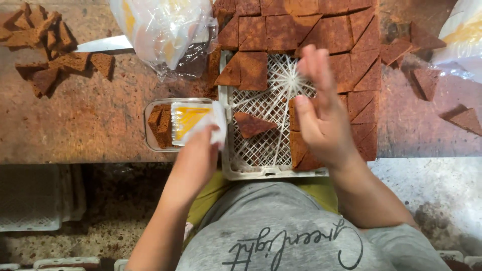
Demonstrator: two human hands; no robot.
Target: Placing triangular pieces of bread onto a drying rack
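Observation:
My left hand [198, 150] grips a clear plastic wrapper with a yellow panel [193, 120], holding it over a small clear tray [150, 131] that carries brown cake pieces [159, 125]. My right hand [321, 108] hovers flat, fingers apart and holding nothing, above a white lattice crate [261, 145]. Brown cake triangles and squares [301, 30] cover the crate's far and right parts. One loose triangle [252, 124] lies on the bare lattice between my hands.
A knife blade [103, 44] and a pile of cake offcuts [45, 45] lie at the far left of the worn brown table [90, 110]. A crumpled plastic bag [163, 30] sits behind the tray. Loose triangles [427, 80] and another bag [464, 35] lie at right.

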